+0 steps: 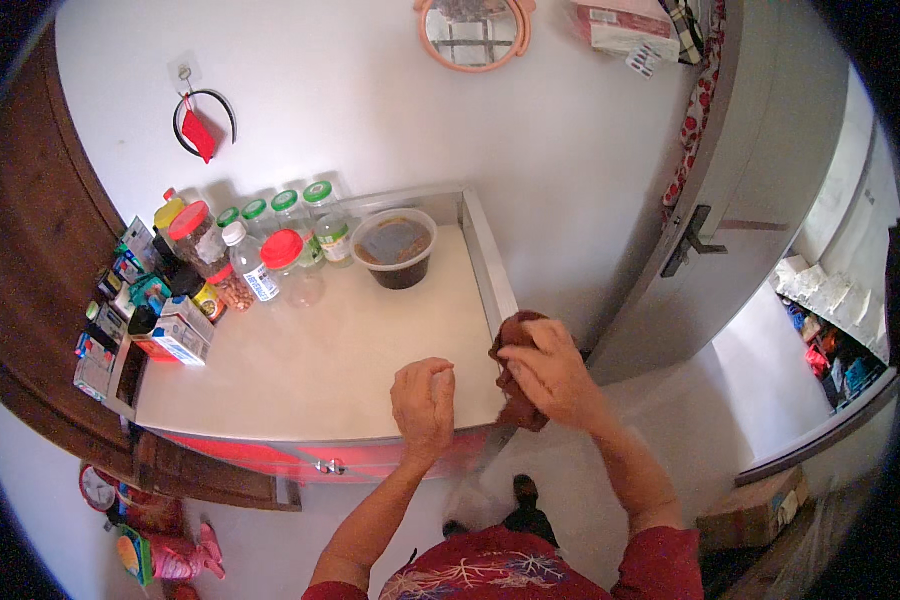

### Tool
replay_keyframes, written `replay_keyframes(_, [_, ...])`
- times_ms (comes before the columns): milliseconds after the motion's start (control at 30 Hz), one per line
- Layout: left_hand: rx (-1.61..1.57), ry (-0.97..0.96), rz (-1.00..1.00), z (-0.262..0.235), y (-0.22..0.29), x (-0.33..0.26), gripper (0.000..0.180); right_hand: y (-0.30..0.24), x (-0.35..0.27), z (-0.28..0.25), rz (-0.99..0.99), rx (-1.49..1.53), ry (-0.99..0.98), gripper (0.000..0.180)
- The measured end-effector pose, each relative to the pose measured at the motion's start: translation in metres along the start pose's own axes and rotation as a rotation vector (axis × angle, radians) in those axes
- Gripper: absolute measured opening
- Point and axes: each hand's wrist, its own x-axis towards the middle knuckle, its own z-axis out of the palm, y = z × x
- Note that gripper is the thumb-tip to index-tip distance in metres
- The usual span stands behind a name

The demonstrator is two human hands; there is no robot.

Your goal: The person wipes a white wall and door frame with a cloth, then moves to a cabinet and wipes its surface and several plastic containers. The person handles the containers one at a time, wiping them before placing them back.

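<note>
A reddish-brown cloth (518, 412) is bunched in my right hand (555, 380), at the right edge of the cabinet top. My fingers press it against the side there, and part of it hangs down past the edge. My left hand (423, 405) is curled into a loose fist over the front of the cream cabinet top (320, 350), with nothing showing in it. Farther back stands a round plastic tub (395, 250) filled with dark brown stuff, apart from both hands.
Jars with green lids (318, 192) and red-lidded jars (282, 250) crowd the back left, beside a clear bottle (253, 262) and small cartons (182, 332). A metal rail (488, 250) edges the right side. An open grey door (740, 170) stands beyond; a cardboard box (755, 512) lies low right.
</note>
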Motion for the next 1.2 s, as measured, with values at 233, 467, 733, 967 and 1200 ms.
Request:
replay_keyframes(233, [0.052,-0.041,0.066,-0.002,0.001,0.002,0.014,0.080,0.076,0.037,0.098,-0.052,-0.068,0.018])
replay_keyframes(467, [0.077,-0.042,0.076,0.002,-0.004,0.001,0.011,0.164,0.144,0.077,0.147,-0.187,-0.113,0.023])
replay_keyframes(733, [0.141,-0.065,0.037,0.000,0.001,0.005,0.012,0.203,0.207,0.106,0.305,-0.352,-0.117,0.036])
replay_keyframes(967, [0.176,-0.072,0.003,-0.001,0.004,0.009,0.017,0.209,0.214,0.108,0.145,-0.504,-0.075,0.033])
replay_keyframes(1200, [0.052,-0.022,0.012,-0.007,0.006,0.012,0.021,0.155,0.161,0.070,-0.106,-0.462,-0.252,0.022])
